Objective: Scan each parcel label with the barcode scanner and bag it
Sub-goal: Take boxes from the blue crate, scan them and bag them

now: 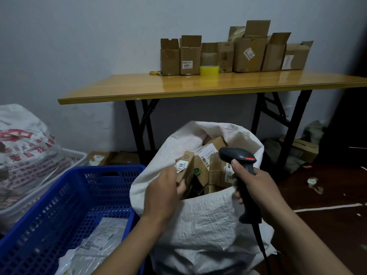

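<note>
Dim little storeroom, pale wall and dark floor, everything kinda crammed together. Left hand (162,192) has its fingers curled round a small cardboard box (185,167), gripping the lower end, and a white sticker with numbers shows on the box's top. The box is tilted and sits right at the mouth of the white woven sack (198,225), on its 9 o'clock side. Right hand (256,185) is wrapped tight around the handle of the barcode scanner (238,157), forefinger up near the head, with the head over the sack's mouth at 3 o'clock. Its lower fingers are right at the sack's rim, can't tell if they're pinching the fabric too. The scanner's cable (260,245) drops toward 6 o'clock down the sack's side. Inside the sack there's a jumble of parcels (208,153), brown boxes with barcode labels facing up. At 8 o'clock from the sack, touching it, is a blue crate (65,195) with plastic mailers (103,239) lying in the bottom. Past that, at 9 o'clock, a printed sack (25,147) sits in a white basket (77,155). At 12 o'clock stands a folding table (178,86) with a row of cardboard boxes (248,54) along the wall, most with flaps up, and a yellow tape roll (209,70) just in front of them.
</note>
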